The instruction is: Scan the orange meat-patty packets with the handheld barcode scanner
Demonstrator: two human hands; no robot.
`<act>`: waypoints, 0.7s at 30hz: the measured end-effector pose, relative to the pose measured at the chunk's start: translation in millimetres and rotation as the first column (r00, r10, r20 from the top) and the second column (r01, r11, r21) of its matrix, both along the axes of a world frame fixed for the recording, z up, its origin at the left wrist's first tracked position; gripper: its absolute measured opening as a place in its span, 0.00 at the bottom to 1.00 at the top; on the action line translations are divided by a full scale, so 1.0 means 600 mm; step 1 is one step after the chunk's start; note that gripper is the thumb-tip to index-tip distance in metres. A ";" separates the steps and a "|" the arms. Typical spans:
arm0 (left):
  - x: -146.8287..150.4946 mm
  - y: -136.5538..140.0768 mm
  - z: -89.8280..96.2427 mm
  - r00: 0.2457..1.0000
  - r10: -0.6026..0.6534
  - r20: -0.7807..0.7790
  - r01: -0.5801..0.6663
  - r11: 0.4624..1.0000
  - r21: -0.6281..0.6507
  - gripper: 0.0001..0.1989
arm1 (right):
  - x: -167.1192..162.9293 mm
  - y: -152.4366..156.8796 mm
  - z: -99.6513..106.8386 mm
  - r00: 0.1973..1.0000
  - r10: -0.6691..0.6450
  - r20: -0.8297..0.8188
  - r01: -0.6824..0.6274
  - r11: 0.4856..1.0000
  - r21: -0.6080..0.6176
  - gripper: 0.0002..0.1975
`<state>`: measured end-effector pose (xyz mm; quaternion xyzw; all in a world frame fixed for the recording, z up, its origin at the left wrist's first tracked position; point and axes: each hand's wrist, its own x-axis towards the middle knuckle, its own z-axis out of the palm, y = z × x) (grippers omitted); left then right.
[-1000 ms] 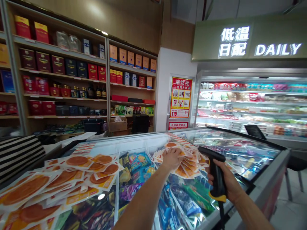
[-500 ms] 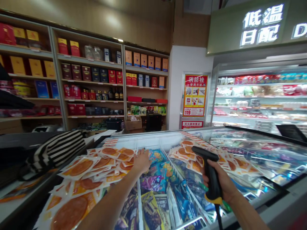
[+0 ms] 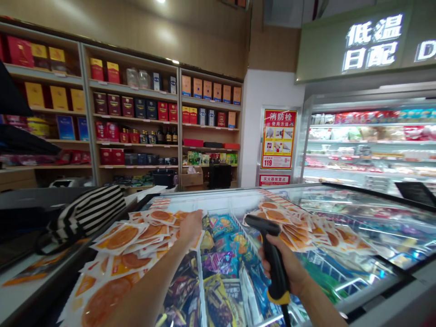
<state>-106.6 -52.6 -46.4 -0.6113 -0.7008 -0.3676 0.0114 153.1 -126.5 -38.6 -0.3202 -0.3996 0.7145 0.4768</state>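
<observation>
My left hand (image 3: 191,227) is at the right edge of a pile of flat food packets (image 3: 122,236), each with a round orange-brown disc inside. Its fingers curl down out of sight, closed on a packet whose pale edge shows beside the hand. In my right hand (image 3: 288,263) is a black and yellow barcode scanner (image 3: 272,254), its head pointing left and its cable hanging down. Between my hands, blue and purple frozen-food bags (image 3: 221,247) lie in the freezer's wire compartments. A second pile of disc packets (image 3: 299,227) lies beyond the scanner.
The chest freezer (image 3: 218,194) has white wire dividers (image 3: 200,272) and a glass cover at right. A striped black-and-white bag (image 3: 90,211) lies left of it. Stocked shelves (image 3: 136,120) and a lit display fridge (image 3: 368,141) stand behind.
My left hand has shifted slightly left, its fingers going from spread to curled at the packets. My right hand has moved left with the barcode scanner, and the view has shifted a little.
</observation>
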 end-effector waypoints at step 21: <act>0.077 0.082 -0.035 0.576 -0.344 0.741 0.090 0.928 0.361 0.16 | -0.026 0.008 0.008 0.993 0.108 -0.055 -0.106 0.994 0.040 0.12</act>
